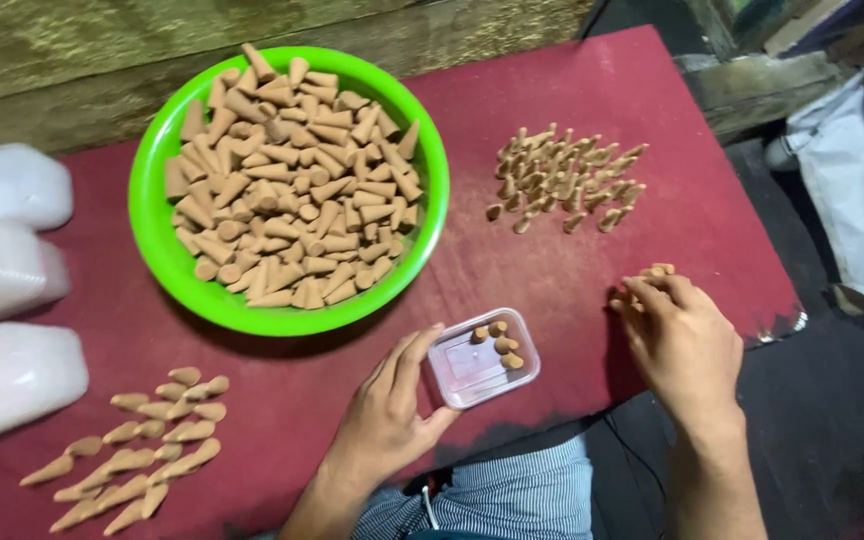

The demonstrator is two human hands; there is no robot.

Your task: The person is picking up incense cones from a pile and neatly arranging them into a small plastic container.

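- Four small brown cones [497,343] lie in the small clear plastic box [482,358], all toward its far right side; most of the box floor is bare, so by this view filling has barely begun.
- Left hand [392,410]: fingers [422,350] spread and lightly curled against the box's left wall, thumb at the near corner; it steadies the box rather than grips it.
- Right hand [677,340]: fingertips [637,290] bunched down on a few small cones [655,272] at the table's right edge. Whether any cone is actually pinched cannot be told; the hand hides the contact.
- Box sits on the red table [572,90], near the front edge, between the two hands.
- Further out: loose group of small cones [562,180] beyond the right hand, well apart from the box.
- Green bowl [157,240] heaped with large cones [292,180], far left of centre; looks full.
- More large cones [142,450] loose at the near left.
- Stacks of clear containers [2,270] at the left edge; contents not discernible.
- Judgement: early stage; large supply left unsorted.
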